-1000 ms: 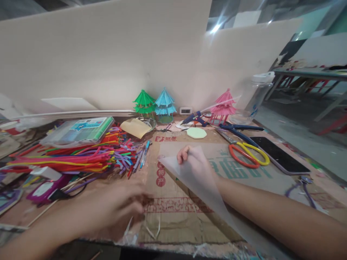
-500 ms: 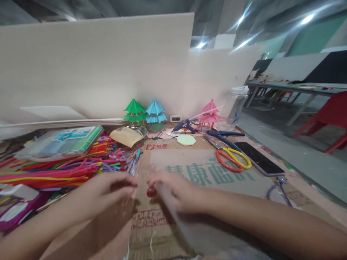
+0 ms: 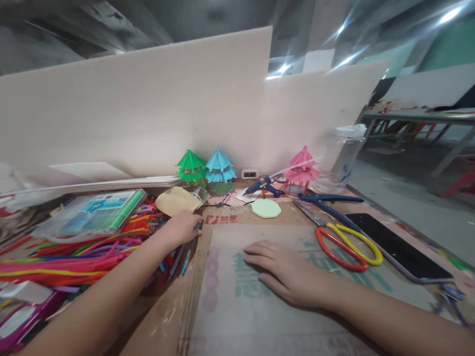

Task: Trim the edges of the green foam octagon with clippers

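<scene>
My left hand reaches over the pens left of the cardboard, its fingers curled around the upper end of one pen. A beige piece of paper lies just beyond it on a shiny dish. My right hand rests palm down, fingers extended, on a translucent sheet with green printed characters showing. Ahead lies a pale green octagonal piece. Right of that hand are scissors with red and yellow handles.
Colourful pipe cleaners and a clear plastic case fill the left side. Green, blue and pink paper pavilions stand at the back by a glue gun. Pliers, a phone and a bottle are at right.
My left hand has moved forward to the pens. My right hand has let go of the sheet's raised edge and moved right; the sheet now lies flat, covering the red round mark.
</scene>
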Tool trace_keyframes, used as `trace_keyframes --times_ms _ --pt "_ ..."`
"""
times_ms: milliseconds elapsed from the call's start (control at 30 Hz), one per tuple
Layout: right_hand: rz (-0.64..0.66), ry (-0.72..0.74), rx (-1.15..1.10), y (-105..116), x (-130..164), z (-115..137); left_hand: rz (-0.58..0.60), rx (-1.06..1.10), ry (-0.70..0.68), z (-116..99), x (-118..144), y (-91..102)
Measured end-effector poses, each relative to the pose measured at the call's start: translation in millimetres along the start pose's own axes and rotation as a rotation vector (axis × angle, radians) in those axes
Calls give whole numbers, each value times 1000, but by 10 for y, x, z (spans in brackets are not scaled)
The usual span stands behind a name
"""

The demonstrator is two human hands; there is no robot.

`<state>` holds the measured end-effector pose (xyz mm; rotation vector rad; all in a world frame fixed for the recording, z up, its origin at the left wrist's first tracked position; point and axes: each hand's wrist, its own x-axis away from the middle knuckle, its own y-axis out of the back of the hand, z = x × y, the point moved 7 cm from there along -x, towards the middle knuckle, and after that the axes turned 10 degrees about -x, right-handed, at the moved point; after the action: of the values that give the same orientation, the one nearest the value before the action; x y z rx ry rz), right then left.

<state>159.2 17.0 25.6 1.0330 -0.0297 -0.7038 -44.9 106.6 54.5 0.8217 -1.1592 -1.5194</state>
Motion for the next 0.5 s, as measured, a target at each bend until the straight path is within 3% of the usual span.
trace_keyframes --times_ms 167,500 --pt "81 -53 10 58 134 -133 19 45 -59 -82 -38 -81" --pt "14 -81 -39 88 227 -308 46 57 -61 104 194 -144"
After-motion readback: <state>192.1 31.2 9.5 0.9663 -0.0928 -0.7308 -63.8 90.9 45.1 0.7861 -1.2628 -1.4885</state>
